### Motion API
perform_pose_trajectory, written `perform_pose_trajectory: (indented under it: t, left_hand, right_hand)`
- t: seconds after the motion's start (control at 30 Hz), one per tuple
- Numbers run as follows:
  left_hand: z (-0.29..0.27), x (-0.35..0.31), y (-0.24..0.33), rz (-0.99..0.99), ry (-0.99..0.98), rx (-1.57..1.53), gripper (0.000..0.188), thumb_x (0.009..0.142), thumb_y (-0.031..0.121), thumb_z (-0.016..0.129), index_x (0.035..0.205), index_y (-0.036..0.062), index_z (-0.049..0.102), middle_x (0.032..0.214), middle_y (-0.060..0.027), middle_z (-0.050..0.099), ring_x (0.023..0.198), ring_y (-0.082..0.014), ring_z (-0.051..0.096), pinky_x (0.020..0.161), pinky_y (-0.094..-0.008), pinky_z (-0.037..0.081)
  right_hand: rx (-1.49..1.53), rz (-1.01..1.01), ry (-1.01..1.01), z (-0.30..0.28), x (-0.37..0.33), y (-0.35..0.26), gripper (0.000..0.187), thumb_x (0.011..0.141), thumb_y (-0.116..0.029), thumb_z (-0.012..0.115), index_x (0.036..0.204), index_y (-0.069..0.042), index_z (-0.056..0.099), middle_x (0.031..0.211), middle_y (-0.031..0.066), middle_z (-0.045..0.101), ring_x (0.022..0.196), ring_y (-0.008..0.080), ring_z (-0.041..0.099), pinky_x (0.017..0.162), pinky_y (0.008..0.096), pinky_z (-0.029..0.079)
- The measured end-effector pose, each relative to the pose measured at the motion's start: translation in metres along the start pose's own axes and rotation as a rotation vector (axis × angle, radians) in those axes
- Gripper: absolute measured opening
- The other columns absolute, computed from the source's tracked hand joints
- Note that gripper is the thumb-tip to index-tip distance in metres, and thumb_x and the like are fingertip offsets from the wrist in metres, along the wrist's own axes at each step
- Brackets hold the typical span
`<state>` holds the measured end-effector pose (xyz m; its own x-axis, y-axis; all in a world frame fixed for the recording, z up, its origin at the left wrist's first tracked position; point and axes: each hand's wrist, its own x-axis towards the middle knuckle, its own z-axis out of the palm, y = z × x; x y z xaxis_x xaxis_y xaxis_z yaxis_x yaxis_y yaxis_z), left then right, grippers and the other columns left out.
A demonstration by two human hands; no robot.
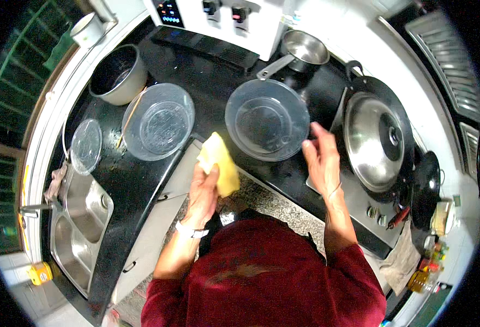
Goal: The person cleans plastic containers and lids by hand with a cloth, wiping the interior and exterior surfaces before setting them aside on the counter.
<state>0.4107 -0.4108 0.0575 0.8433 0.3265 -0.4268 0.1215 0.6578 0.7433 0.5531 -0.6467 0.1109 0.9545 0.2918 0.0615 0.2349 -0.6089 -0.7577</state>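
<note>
A yellow cloth [221, 168] is gripped in my left hand [202, 195], between thumb and fingers, over the gap in front of the counter corner. Right of it, a clear round plastic bowl [262, 122] rests on the black counter. My right hand [324, 161] is beside that bowl's right rim, fingers stretched and slightly apart. Whether the fingertips touch the rim I cannot tell. A second clear bowl [162, 121] stands farther left, wet inside, and a smaller clear round lid or dish [87, 146] lies by the sink.
A deep pot [119, 76] stands back left, above the double sink [87, 210]. A steel saucepan [305, 49] is at the back, its handle toward the right bowl. On the right, a lidded wok [373, 143] covers the stove. Oil bottles [423, 280] stand lower right.
</note>
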Motion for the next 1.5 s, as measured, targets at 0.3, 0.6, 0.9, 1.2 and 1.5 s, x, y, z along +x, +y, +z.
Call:
perform_pose_trajectory:
  t: [0.3, 0.6, 0.9, 1.2, 1.5]
  left_hand:
    - [-0.018, -0.011, 0.008, 0.027, -0.285, 0.164, 0.040, 0.103, 0.021, 0.050, 0.136, -0.0011, 0.049, 0.120, -0.0123, 0.061, 0.108, -0.0194, 0.061, 0.091, -0.0336, 0.053]
    - [-0.144, 0.013, 0.066, 0.309, 0.529, 0.136, 0.038, 0.093, 0.024, 0.067, 0.120, 0.0067, 0.047, 0.095, -0.0006, 0.053, 0.081, -0.0122, 0.056, 0.065, -0.0276, 0.053]
    - [-0.184, 0.116, 0.106, 0.755, 0.610, 0.924, 0.061, 0.083, 0.010, 0.067, 0.138, -0.0012, 0.042, 0.128, -0.0235, 0.050, 0.116, -0.0383, 0.054, 0.101, -0.0405, 0.042]
    - [-0.196, 0.126, 0.111, 0.631, 0.433, 0.620, 0.060, 0.081, -0.014, 0.035, 0.139, -0.0021, 0.044, 0.141, -0.0207, 0.048, 0.134, -0.0302, 0.045, 0.112, -0.0377, 0.034]
    - [-0.190, 0.138, 0.108, 0.652, 0.532, 0.424, 0.065, 0.076, -0.019, 0.033, 0.138, -0.0029, 0.045, 0.138, -0.0214, 0.051, 0.132, -0.0308, 0.048, 0.113, -0.0370, 0.033]
  right_hand:
    - [0.270, -0.103, -0.512, 0.080, -0.020, -0.046, 0.038, 0.089, -0.010, 0.065, 0.125, -0.003, 0.057, 0.114, 0.0094, 0.062, 0.106, 0.0176, 0.059, 0.094, 0.0300, 0.045]
    - [0.436, -0.241, -0.379, 0.108, 0.047, -0.129, 0.033, 0.088, 0.002, 0.064, 0.119, -0.008, 0.062, 0.110, 0.0011, 0.062, 0.101, 0.0108, 0.058, 0.086, 0.0253, 0.048]
    - [-0.016, -0.752, -0.976, 0.299, 0.092, -0.165, 0.035, 0.083, -0.001, 0.058, 0.117, -0.005, 0.061, 0.105, 0.0196, 0.065, 0.100, 0.0390, 0.059, 0.088, 0.0432, 0.047]
    - [-0.434, -0.965, -0.775, 0.371, 0.114, -0.172, 0.038, 0.074, -0.001, 0.061, 0.111, -0.009, 0.060, 0.102, 0.0131, 0.063, 0.101, 0.0334, 0.058, 0.085, 0.0488, 0.045]
    - [-0.740, -0.643, -0.722, 0.333, 0.152, -0.156, 0.033, 0.074, 0.000, 0.064, 0.104, -0.011, 0.059, 0.102, 0.0139, 0.061, 0.103, 0.0375, 0.056, 0.088, 0.0463, 0.046]
